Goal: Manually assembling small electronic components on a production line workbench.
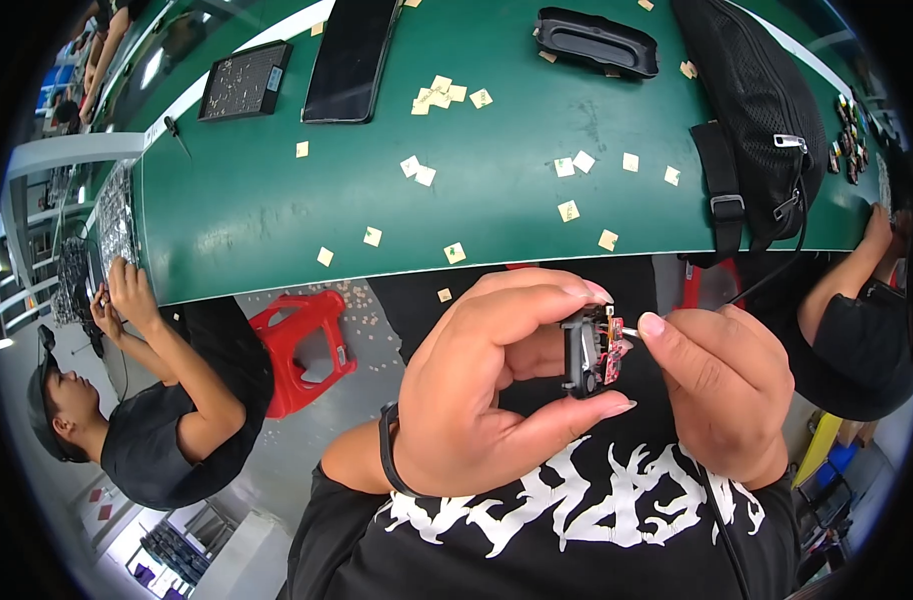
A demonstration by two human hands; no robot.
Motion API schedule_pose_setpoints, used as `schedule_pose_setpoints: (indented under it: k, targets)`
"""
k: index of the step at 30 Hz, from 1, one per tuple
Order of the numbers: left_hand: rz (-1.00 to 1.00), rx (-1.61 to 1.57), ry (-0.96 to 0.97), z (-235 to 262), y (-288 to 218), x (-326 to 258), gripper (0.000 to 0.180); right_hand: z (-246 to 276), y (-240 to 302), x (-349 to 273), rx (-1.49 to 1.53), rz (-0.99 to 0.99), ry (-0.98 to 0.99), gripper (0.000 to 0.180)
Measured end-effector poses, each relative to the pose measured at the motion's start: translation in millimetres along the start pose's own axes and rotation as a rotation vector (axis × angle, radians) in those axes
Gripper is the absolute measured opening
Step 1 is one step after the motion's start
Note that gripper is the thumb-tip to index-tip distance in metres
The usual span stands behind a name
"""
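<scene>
A small black plastic housing [578, 352] with a red circuit board [614, 350] on its right side is held up in front of my chest. My left hand [467, 380] is closed round it, fingers at its top and thumb at its lower edge. My right hand [732, 375] is closed in a pinch just right of the board. From its fingertips a thin metallic tip [631, 332] reaches to the board's edge. The rest of that thin object is hidden in the fingers, so its kind does not show.
Ahead lies a green table [267, 215] with scattered small paper squares [569, 211]. On it are a black phone [349, 70], a black parts tray [245, 82], an empty black shell [597, 45] and a black bag [767, 120]. Co-workers sit on both sides; a red stool [307, 350] stands left.
</scene>
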State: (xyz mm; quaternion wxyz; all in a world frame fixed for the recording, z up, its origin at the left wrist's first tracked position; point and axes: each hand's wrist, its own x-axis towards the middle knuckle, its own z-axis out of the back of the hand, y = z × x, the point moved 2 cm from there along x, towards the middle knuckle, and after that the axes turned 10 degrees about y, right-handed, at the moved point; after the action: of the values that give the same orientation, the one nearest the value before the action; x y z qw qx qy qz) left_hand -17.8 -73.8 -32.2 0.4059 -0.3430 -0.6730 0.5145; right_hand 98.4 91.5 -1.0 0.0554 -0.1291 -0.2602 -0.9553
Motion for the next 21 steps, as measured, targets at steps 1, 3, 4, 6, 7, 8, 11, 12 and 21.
schedule_pose_setpoints:
  k: [1, 3, 4, 6, 7, 8, 11, 12, 21]
  targets:
    - [-0.004, -0.043, -0.012, -0.5, 0.6, 0.3, 0.072, -0.4, -1.1, -0.3, 0.023, -0.01, 0.002, 0.04]
    - [-0.004, -0.064, -0.007, 0.8, 0.8, 0.3, 0.072, -0.2, -1.5, -0.2, 0.046, -0.017, 0.008, 0.04]
    - [-0.001, -0.083, 0.002, 0.8, 0.9, 0.0, 0.071, 0.0, -1.3, -0.2, 0.048, -0.025, 0.012, 0.041]
    - [-0.012, -0.093, -0.02, 0.1, 3.4, -1.4, 0.071, 0.8, -0.8, -0.5, 0.05, -0.031, 0.018, 0.042]
    - [-0.022, -0.1, -0.039, 0.0, 4.3, -2.0, 0.071, 1.9, -0.8, -0.9, 0.056, -0.047, 0.025, 0.043]
    - [-0.022, -0.101, -0.04, -0.1, 4.2, -2.2, 0.071, 2.7, -1.1, -1.3, 0.062, -0.063, 0.031, 0.043]
    - [-0.018, -0.069, -0.031, 0.1, 2.7, -1.9, 0.071, 3.7, -1.5, -1.9, 0.057, -0.044, 0.063, 0.045]
    - [-0.004, -0.063, -0.032, -0.1, 2.5, -2.2, 0.07, 3.8, -1.6, -2.0, 0.056, -0.045, 0.063, 0.045]
    - [0.041, 0.039, 0.011, 3.9, 0.4, -2.8, 0.07, 4.4, -4.5, -3.4, 0.13, -0.073, 0.093, 0.044]
